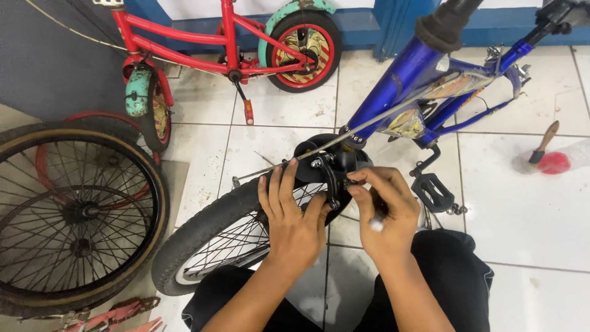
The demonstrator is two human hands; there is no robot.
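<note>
A blue child's bicycle [399, 80] stands on the white tiled floor, its front wheel [209, 237] between my knees. My left hand [294, 215] rests on the tyre and the black brake caliper [332, 175] above the wheel, fingers spread against it. My right hand [386, 209] pinches the caliper's right side while gripping a thin dark tool with a white tip [376, 222]. A metal brake cable [369, 123] runs from the caliper up along the frame.
A red child's bicycle [227, 49] stands at the back. Loose spoked wheels [74, 215] lean at the left. A brush in a red-and-clear tub [547, 157] sits at the right. A black pedal [433, 190] juts out near my right hand. Red parts [117, 313] lie bottom left.
</note>
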